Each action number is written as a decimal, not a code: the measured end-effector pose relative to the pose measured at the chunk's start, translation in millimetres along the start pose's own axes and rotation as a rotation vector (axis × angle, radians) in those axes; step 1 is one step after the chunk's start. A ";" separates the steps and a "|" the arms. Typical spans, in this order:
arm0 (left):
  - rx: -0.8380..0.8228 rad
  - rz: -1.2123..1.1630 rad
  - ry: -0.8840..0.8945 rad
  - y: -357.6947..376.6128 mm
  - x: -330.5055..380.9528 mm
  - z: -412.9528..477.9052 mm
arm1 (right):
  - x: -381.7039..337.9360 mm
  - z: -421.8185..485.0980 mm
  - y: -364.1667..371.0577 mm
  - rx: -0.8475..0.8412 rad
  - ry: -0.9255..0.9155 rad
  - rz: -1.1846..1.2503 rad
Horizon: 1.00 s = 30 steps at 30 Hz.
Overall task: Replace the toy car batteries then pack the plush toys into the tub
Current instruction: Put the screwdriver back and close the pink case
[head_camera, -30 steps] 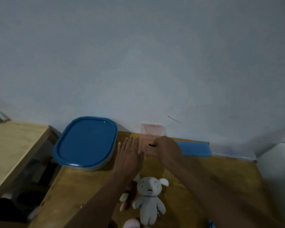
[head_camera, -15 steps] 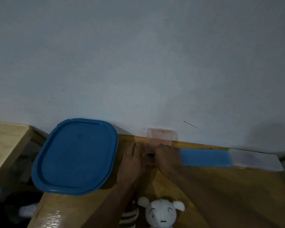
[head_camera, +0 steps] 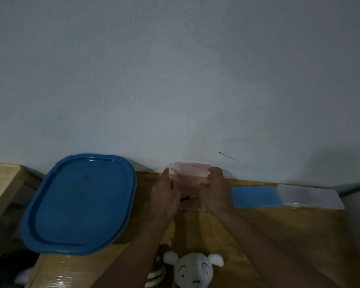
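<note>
both hands on box (head_camera: 190, 176)
gripped it at table's (head_camera: 279, 235) far edge against the wall: left hand (head_camera: 164, 196) on its left side, right hand (head_camera: 218, 190) curled on its right, lid tilted up. found lidded tub (head_camera: 79, 204) left of it, white plush (head_camera: 193, 269) at near edge between the forearms

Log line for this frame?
pink box: lid raised; left hand: at box side; right hand: grips lid; screwdriver: at box; tub lid: on; plush: unpacked
</note>
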<state>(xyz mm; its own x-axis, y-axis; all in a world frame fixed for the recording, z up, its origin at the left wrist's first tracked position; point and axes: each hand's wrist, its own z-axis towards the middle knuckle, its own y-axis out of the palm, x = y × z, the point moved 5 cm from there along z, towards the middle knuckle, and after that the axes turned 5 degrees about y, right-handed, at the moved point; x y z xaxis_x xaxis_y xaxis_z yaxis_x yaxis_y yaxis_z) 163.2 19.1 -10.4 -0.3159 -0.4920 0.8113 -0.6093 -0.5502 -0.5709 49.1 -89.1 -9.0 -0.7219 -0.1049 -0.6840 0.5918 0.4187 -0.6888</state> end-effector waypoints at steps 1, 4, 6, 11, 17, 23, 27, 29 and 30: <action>-0.015 -0.037 0.000 0.4 3.4 -0.1 | -1.0 0.5 2.3 -0.035 -0.007 0.026; -0.012 -0.149 -0.026 -0.4 5.2 -3.9 | -1.7 -5.6 -1.6 -0.071 -0.050 0.064; 0.013 -0.196 -0.055 -2.9 -1.0 -9.0 | 3.3 -13.8 -7.6 -0.076 -0.093 0.039; -0.070 -0.108 -0.055 -6.0 -12.2 -29.5 | 19.3 -42.9 -13.9 -0.093 -0.243 -0.104; -0.100 0.025 0.059 -7.8 -15.9 -48.8 | 33.0 -57.3 9.3 -0.182 -0.393 -0.357; -0.074 0.086 0.090 -6.3 -9.9 -33.6 | 33.2 -46.8 14.0 -0.163 -0.220 -0.248; -0.082 0.149 0.108 -3.5 -7.8 -23.4 | 35.6 -37.6 12.5 -0.223 0.038 0.079; -0.083 0.156 0.099 -2.6 -9.5 -21.9 | 35.7 -37.4 13.5 -0.228 0.034 0.067; -0.084 0.154 0.100 -1.8 -9.7 -22.0 | 34.1 -38.1 14.0 -0.230 0.018 0.043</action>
<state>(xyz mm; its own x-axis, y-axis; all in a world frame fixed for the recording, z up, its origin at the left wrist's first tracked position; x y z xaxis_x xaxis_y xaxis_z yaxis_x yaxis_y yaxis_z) 151.4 39.8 -14.5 -0.4786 -0.4940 0.7259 -0.6055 -0.4131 -0.6803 19.1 -52.4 -32.8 -0.7052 -0.0670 -0.7058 0.5266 0.6170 -0.5848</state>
